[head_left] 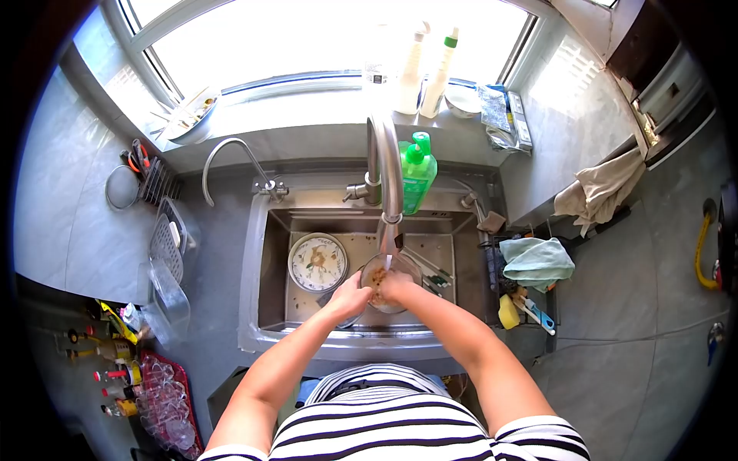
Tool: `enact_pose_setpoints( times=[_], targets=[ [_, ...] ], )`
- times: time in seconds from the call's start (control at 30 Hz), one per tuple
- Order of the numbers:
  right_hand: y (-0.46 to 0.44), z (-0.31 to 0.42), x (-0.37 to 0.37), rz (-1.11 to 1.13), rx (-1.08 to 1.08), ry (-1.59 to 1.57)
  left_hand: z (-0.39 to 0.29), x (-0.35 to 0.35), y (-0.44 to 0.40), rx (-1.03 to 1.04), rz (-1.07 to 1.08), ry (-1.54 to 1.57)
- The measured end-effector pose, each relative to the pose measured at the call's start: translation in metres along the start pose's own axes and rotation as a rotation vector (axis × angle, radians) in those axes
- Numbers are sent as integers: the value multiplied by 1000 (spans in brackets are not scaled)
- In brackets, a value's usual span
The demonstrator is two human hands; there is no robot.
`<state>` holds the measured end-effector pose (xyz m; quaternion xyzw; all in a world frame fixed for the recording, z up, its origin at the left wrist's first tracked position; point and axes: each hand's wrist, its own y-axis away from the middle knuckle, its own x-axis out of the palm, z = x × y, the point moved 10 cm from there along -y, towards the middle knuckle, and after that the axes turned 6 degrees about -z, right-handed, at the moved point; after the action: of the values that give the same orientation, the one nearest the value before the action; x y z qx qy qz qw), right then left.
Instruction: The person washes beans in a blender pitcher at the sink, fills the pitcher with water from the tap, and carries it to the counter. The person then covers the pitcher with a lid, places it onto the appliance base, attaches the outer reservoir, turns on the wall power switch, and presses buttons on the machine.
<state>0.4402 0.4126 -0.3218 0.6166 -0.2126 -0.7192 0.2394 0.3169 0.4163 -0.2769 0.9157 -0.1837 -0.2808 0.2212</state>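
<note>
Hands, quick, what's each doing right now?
Left hand: holding the bowl at its rim.
Right hand: inside the bowl, under the tap; whether it grips anything can't be told.

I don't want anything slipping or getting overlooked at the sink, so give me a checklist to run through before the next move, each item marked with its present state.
1. Left hand supporting the clear bowl at its side: ok.
2. Right hand at the bowl's inside: ok.
3. Gooseneck faucet aimed at the bowl: ok.
4. Bowl free of brown bits: not ok, some show inside.
5. Sink floor free of specks: not ok, several lie scattered.
6. Drain unblocked: cannot tell, it is not visible.
</note>
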Motion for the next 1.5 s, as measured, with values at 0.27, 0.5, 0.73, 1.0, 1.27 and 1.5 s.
enact_pose_setpoints(
  times=[0.27,0.5,0.73,1.0,1.27,1.5],
  targets=[
    [7,16,6,187,-142,53,-18,-2,19,-59,115,-24],
    [16,22,-16,56,-151,-74,-19,0,20,-52,121,52],
    [5,20,-8,-4,-238,-1,-5,3,3,21,32,65],
    [12,36,-21,-70,-285,125,-11,-1,4,38,26,62],
    [0,29,-2,56,-235,-29,-13,1,9,-7,73,37],
    [11,33,-11,-111,-338,-53,-17,-2,10,49,47,47]
  ],
)
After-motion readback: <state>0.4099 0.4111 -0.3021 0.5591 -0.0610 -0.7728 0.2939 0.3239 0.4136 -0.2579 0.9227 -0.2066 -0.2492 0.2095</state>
